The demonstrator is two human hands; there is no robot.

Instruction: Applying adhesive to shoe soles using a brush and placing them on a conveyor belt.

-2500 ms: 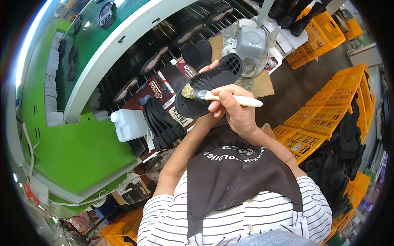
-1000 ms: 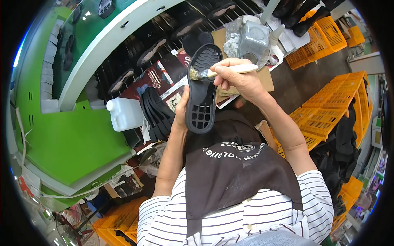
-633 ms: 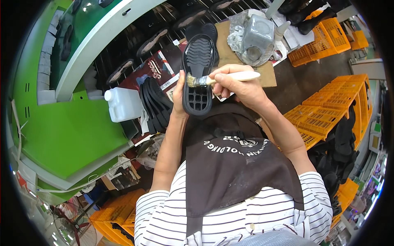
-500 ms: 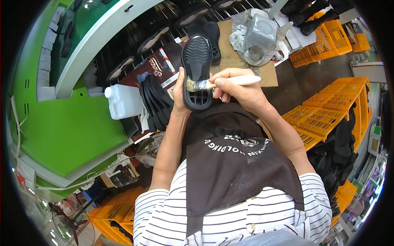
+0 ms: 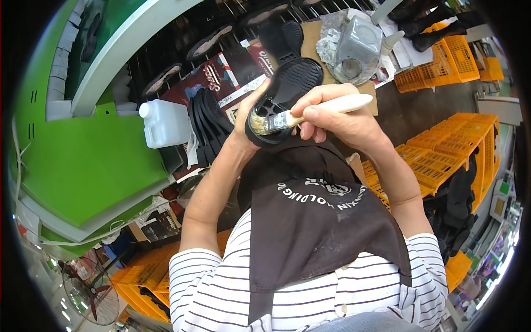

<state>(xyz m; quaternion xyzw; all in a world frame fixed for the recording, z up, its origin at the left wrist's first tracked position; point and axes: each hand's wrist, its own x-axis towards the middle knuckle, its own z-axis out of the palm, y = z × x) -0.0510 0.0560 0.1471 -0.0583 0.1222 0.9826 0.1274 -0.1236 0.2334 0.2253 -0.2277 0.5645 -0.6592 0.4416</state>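
The left hand (image 5: 250, 119) curls around the near end of a black shoe sole (image 5: 285, 97), holding it tilted with its ribbed underside up, just above the brown apron (image 5: 321, 221). The right hand (image 5: 337, 119) pinches the pale handle of a brush (image 5: 301, 113), whose bristles rest on the sole's near end, beside the left thumb. Left of the sole a stack of black soles (image 5: 207, 124) stands on edge, and further left a white plastic jug (image 5: 163, 123). Beyond the sole, on the worktop (image 5: 312, 36), sits a grey container (image 5: 357, 47), seemingly wrapped in clear film. Right of the sole are orange crates (image 5: 453, 157).
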